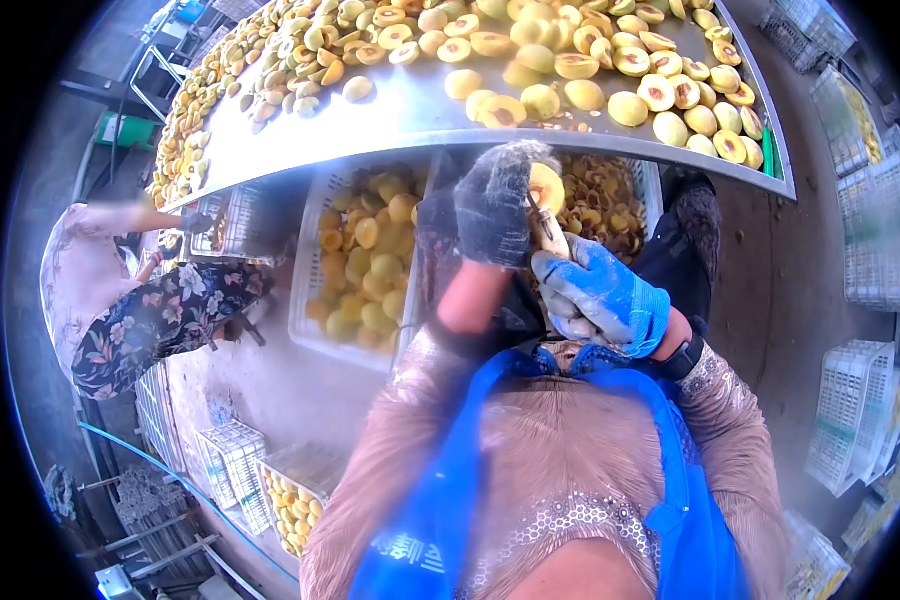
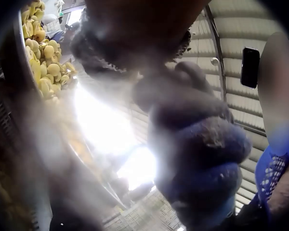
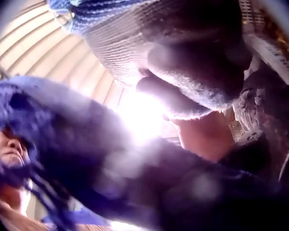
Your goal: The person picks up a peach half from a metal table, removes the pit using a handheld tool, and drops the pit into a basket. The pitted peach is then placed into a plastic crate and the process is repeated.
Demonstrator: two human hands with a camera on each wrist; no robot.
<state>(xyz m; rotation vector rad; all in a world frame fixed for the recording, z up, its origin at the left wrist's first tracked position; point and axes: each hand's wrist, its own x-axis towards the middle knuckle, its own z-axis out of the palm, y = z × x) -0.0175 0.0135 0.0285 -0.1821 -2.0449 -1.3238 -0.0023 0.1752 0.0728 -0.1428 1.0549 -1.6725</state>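
In the head view my left hand (image 1: pixel 495 205), in a dark, dusty work glove, holds a yellow peach half (image 1: pixel 546 187) in its fingers below the table's near edge. My right hand (image 1: pixel 600 290), in a blue glove with a pale, dirty palm, grips a small tool with a pale handle (image 1: pixel 550 238). The tool's dark metal end lies right at the peach half's cut face. Both hands are close together in front of my body. Gloved fingers (image 2: pixel 202 144) show large and dark in the left wrist view; glare washes out much of both wrist views.
A metal table (image 1: pixel 390 125) bears many peach halves (image 1: pixel 657 92). Below it stand a white crate (image 1: pixel 305 300) of peaches and a bin of cut pieces (image 1: pixel 600 195). Another person (image 1: pixel 100 290) works at left. Stacked crates (image 1: pixel 850 410) line the right side.
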